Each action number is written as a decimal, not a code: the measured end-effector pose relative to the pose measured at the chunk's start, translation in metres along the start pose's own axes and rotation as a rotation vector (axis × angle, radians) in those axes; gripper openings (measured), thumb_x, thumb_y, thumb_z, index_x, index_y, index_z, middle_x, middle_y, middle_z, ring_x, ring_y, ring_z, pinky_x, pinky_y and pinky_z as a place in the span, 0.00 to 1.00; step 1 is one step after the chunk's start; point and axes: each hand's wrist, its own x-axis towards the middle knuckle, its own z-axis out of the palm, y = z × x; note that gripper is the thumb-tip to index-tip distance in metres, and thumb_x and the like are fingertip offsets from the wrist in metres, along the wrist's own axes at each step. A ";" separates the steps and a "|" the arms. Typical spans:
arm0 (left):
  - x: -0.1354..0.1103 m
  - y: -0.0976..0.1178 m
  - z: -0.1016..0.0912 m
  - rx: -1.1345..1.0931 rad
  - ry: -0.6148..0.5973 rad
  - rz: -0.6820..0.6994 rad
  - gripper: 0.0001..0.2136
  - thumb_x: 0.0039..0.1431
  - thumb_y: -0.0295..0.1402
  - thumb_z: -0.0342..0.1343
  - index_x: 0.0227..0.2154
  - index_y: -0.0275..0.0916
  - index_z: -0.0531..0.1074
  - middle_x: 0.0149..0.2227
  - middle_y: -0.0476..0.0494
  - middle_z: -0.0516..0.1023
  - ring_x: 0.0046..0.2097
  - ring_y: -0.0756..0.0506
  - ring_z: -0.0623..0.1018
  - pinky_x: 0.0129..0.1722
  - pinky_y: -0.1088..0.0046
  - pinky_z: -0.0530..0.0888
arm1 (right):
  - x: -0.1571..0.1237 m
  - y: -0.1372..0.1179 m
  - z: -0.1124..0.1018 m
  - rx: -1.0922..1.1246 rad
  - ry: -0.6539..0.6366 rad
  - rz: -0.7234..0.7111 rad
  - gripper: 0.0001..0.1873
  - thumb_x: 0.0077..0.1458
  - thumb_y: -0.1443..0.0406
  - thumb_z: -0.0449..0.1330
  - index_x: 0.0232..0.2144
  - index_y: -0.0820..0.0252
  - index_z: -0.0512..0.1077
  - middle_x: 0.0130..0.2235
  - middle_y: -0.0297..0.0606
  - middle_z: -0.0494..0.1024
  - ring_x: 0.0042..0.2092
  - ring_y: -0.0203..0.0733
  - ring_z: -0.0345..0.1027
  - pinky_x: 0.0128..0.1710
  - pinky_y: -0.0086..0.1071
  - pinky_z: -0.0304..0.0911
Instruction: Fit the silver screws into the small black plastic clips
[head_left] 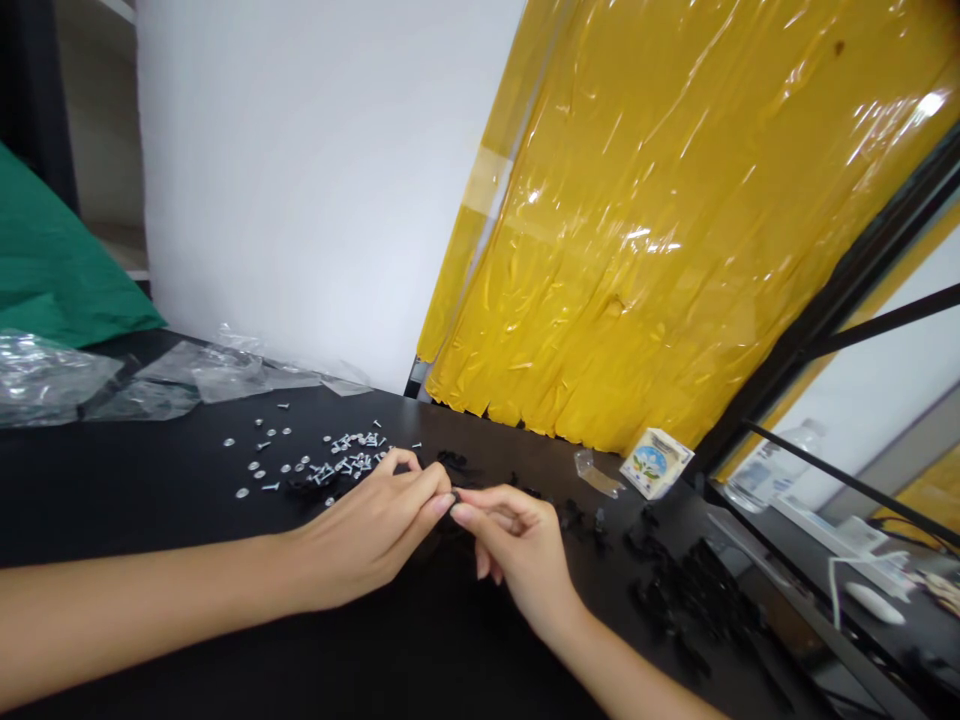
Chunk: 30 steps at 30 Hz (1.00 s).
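Observation:
My left hand (375, 520) and my right hand (517, 540) meet fingertip to fingertip over the black table (315, 660). Both are closed in a pinch on a small black part (454, 500), mostly covered by the fingers, so its kind is unclear. Just beyond my left hand lies a loose scatter of silver screws (352, 462) and small round washers (241, 493). Some black pieces (307, 490) lie among them, partly behind that hand. Small dark parts (577, 520) are spread to the right of my right hand.
A heap of black parts (697, 600) lies on the right. Clear plastic bags (210, 375) lie along the back left, near a green sheet (60, 260). A small printed box (656, 463) stands before the yellow film (637, 250). A black metal frame (817, 320) borders the right side.

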 end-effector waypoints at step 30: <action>0.001 -0.002 0.003 -0.145 0.105 -0.066 0.07 0.66 0.33 0.37 0.34 0.40 0.59 0.35 0.46 0.67 0.36 0.48 0.68 0.37 0.71 0.67 | 0.000 -0.002 0.001 0.057 0.034 -0.001 0.13 0.42 0.59 0.66 0.31 0.61 0.78 0.15 0.26 0.65 0.15 0.25 0.52 0.12 0.21 0.47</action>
